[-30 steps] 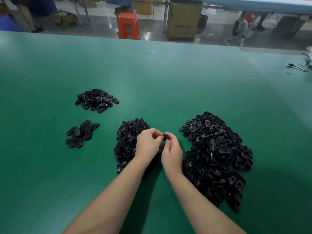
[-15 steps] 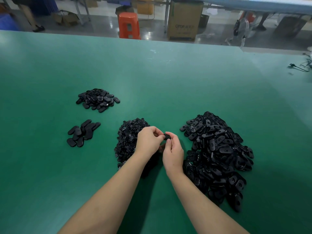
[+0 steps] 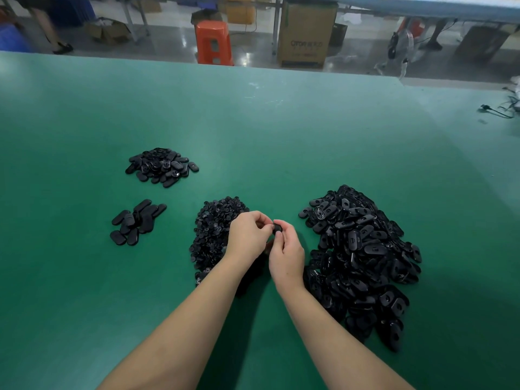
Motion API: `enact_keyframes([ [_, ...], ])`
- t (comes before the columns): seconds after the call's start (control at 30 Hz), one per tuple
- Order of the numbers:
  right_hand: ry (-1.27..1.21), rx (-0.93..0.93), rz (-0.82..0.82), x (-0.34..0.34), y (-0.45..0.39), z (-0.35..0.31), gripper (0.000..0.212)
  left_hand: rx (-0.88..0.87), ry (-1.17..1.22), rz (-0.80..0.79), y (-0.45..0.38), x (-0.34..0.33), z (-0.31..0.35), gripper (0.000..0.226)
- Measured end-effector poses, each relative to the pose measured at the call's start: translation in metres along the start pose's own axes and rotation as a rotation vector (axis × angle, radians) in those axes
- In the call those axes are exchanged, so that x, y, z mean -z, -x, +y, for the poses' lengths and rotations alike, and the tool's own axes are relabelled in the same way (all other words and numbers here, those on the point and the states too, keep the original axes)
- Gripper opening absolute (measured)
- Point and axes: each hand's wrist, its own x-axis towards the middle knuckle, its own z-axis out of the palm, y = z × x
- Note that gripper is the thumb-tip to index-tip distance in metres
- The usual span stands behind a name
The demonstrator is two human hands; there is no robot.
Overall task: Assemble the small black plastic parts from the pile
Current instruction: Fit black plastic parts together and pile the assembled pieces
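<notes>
Where box (image 3: pixel 306 35) stands, lettering unreadable.

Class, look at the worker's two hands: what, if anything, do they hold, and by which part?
A small black plastic part, pinched between the fingertips of the left hand and right hand, one at each side. Its held edges are hidden by the fingers.

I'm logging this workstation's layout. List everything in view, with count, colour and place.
Large pile of black oval plastic parts: one, black, right of the hands.
Pile of small round black plastic parts: one, black, left of the hands.
Small heap of black oval parts: one, black, far left.
Cluster of flat black oval pieces: one, black, near left.
Green table: one, green.
Orange plastic stool: one, beyond the table.
Brown cardboard box: one, beside the stool.
Small black part: one, pinched between both hands.
Left hand, right hand: centre.
</notes>
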Motion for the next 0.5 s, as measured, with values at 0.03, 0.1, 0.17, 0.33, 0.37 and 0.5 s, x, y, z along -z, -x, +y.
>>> enact_keyframes([
  [0.03,-0.002,0.000,-0.001,0.000,0.000,0.000,0.026,0.000,0.001,0.001,0.000,-0.001,0.000,0.008],
  [0.1,-0.012,-0.003,-0.005,0.001,0.000,0.001,0.027,0.002,0.007,-0.001,0.001,-0.001,0.000,0.008],
  [0.17,-0.028,-0.008,-0.001,0.000,0.001,0.001,0.026,-0.003,0.023,0.000,0.002,-0.001,-0.001,0.009],
  [0.33,-0.099,-0.025,0.005,-0.001,0.000,0.003,0.015,-0.050,0.013,-0.003,0.008,-0.003,-0.003,0.023],
  [0.37,-0.121,-0.030,0.004,0.000,0.000,0.003,0.017,-0.064,0.008,0.004,0.010,-0.005,-0.003,0.027],
  [0.5,-0.159,-0.048,0.023,0.002,-0.001,0.003,0.017,-0.082,0.023,0.030,0.013,-0.009,-0.004,0.031],
])
